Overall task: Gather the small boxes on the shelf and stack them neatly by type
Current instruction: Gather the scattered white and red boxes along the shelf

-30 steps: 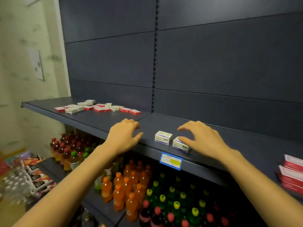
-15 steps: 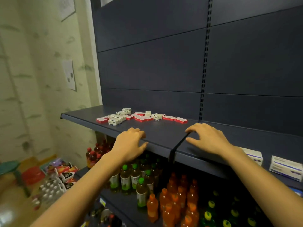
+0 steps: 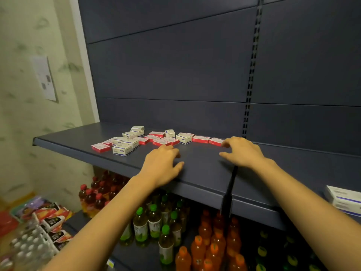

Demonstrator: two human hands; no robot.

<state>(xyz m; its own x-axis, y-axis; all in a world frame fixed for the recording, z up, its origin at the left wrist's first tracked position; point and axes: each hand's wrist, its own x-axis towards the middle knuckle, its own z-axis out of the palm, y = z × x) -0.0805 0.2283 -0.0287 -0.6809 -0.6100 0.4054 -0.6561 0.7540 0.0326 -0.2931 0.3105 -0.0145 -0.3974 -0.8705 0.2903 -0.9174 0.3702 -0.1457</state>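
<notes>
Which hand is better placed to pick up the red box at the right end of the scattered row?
Probably the right hand: its fingertips are right at that red box, and it holds nothing. The left hand lies further left, near the row's middle.

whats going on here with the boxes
A person reaches both bare hands over the dark shelf toward red boxes and white boxes lying mixed together, not sorted. The left hand is open just short of them; the fingers of the right hand are at the rightmost red box. Neither hand holds anything.
</notes>
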